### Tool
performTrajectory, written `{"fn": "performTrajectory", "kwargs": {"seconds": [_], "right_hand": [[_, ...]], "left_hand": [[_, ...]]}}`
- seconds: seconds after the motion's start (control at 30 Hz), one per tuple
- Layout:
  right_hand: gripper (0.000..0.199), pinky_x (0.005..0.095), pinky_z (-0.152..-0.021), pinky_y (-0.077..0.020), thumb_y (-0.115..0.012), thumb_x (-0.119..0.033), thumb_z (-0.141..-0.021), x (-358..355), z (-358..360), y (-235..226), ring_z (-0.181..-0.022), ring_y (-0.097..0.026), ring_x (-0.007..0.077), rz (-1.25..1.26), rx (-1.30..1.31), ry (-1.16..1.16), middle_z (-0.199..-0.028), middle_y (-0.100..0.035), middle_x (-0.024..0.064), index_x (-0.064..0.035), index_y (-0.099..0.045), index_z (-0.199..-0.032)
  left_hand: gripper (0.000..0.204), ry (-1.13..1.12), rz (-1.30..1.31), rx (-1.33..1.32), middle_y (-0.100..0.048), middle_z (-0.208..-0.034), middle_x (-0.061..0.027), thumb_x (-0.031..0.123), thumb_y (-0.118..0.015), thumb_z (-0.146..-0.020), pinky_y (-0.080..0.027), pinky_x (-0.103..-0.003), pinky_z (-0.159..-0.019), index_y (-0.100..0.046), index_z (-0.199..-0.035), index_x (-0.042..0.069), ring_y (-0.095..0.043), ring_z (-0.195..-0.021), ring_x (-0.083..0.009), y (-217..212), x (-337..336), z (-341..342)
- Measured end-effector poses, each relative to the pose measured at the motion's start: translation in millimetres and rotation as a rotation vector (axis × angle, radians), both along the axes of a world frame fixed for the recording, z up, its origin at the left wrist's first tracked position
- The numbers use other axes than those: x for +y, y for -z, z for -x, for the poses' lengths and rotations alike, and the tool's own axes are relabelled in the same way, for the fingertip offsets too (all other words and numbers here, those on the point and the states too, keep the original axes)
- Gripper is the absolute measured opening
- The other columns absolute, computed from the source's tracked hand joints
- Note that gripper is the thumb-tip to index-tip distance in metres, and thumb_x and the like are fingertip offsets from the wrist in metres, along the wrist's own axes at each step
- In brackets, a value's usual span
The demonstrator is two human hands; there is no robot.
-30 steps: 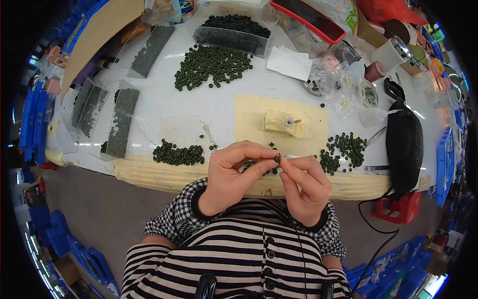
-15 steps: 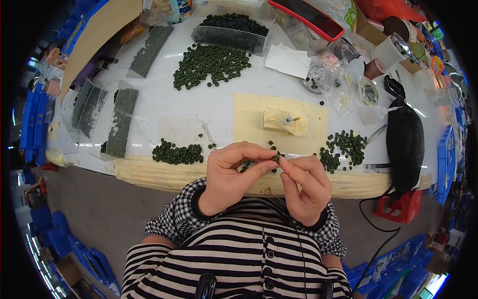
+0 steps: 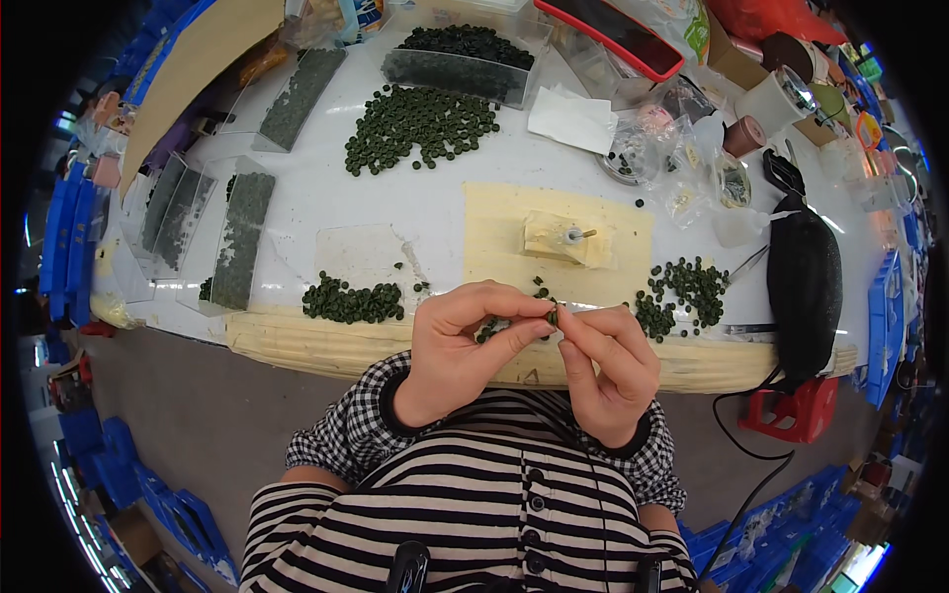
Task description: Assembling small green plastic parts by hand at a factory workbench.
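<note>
Close to the table's front edge, my left hand [image 3: 463, 336] and my right hand [image 3: 611, 368] meet fingertip to fingertip. Between them they pinch one small dark green round piece [image 3: 553, 317], partly covered by the fingers. A few more green pieces show under and just beyond the fingers. To the left of my left hand lies a small heap of green pieces [image 3: 352, 300]. Another loose group of green pieces [image 3: 692, 293] is spread to the right of my right hand. Beyond my hands, a tape-covered block [image 3: 565, 243] with a metal pin stands on a yellow sheet [image 3: 491, 212].
A large spread of green pieces [image 3: 415, 128] lies before a clear bin [image 3: 455, 84] at the back. Clear trays [image 3: 243, 242] stand at left. White tissue [image 3: 571, 120], plastic bags [image 3: 682, 168], a red-cased phone [image 3: 618, 38] and a black pouch [image 3: 806, 287] occupy the right.
The small green piece has been turned between my fingertips, and the fingers have shifted slightly. Both hands stay in almost the same place.
</note>
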State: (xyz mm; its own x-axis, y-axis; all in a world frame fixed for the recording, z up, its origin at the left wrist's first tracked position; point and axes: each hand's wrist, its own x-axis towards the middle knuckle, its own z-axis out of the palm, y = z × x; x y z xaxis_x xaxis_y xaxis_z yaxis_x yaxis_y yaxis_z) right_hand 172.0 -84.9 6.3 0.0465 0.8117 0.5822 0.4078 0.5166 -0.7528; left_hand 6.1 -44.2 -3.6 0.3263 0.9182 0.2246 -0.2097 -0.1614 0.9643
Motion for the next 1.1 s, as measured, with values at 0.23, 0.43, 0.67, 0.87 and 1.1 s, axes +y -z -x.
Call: {"fn": "performTrajectory", "kwargs": {"seconds": [0.23, 0.43, 0.67, 0.87, 1.1], "right_hand": [[0.034, 0.0266, -0.062, -0.0446, -0.071, 0.008, -0.074, -0.9, -0.7, -3.0, -0.070, -0.058, 0.0187, -0.015, -0.038, 0.004, -0.084, -0.065, 0.0081, -0.0018, -0.071, -0.107], [0.035, 0.0266, -0.061, -0.0445, -0.071, 0.008, -0.073, -1.9, -0.9, -5.5, -0.070, -0.058, 0.0182, -0.010, -0.052, 0.012, -0.084, -0.063, 0.0076, -0.0017, -0.071, -0.107], [0.035, 0.0267, -0.061, -0.0443, -0.071, 0.008, -0.073, -1.7, -1.1, -1.8, -0.069, -0.057, 0.0188, 0.006, -0.041, 0.015, -0.084, -0.063, 0.0084, -0.0013, -0.071, -0.107], [0.036, 0.0266, -0.061, -0.0442, -0.071, 0.008, -0.072, -0.2, -1.0, -1.4, -0.069, -0.057, 0.0189, 0.003, -0.036, 0.018, -0.083, -0.064, 0.0083, -0.0017, -0.072, -0.107], [0.036, 0.0264, -0.061, -0.0445, -0.071, 0.009, -0.072, 1.8, -2.0, -2.9, -0.069, -0.057, 0.0190, -0.014, -0.043, 0.003, -0.083, -0.064, 0.0082, -0.0020, -0.072, -0.107]], "left_hand": [[0.018, 0.163, 0.452, -0.288, -0.070, -0.100, -0.0090, -0.001, -0.064, -0.089, -0.054, -0.026, -0.084, -0.066, -0.108, -0.001, -0.066, -0.092, -0.0146, 2.3, -1.1, 0.6], [0.018, 0.238, 0.609, -0.417, -0.070, -0.100, -0.0090, 0.001, -0.063, -0.090, -0.054, -0.027, -0.085, -0.066, -0.108, -0.001, -0.066, -0.091, -0.0142, 5.4, -0.1, 0.0], [0.020, 0.127, 0.362, -0.293, -0.069, -0.103, -0.0108, -0.004, -0.066, -0.086, -0.054, -0.026, -0.086, -0.066, -0.106, -0.003, -0.066, -0.093, -0.0147, 1.4, -1.6, -3.3], [0.020, 0.084, 0.274, -0.219, -0.069, -0.102, -0.0124, -0.006, -0.066, -0.085, -0.055, -0.026, -0.084, -0.066, -0.105, -0.005, -0.066, -0.094, -0.0152, -0.5, -2.2, -1.7], [0.019, 0.062, 0.302, -0.177, -0.069, -0.101, -0.0134, -0.006, -0.066, -0.086, -0.055, -0.025, -0.084, -0.067, -0.104, -0.006, -0.067, -0.094, -0.0159, -2.2, -3.0, -2.0]]}}
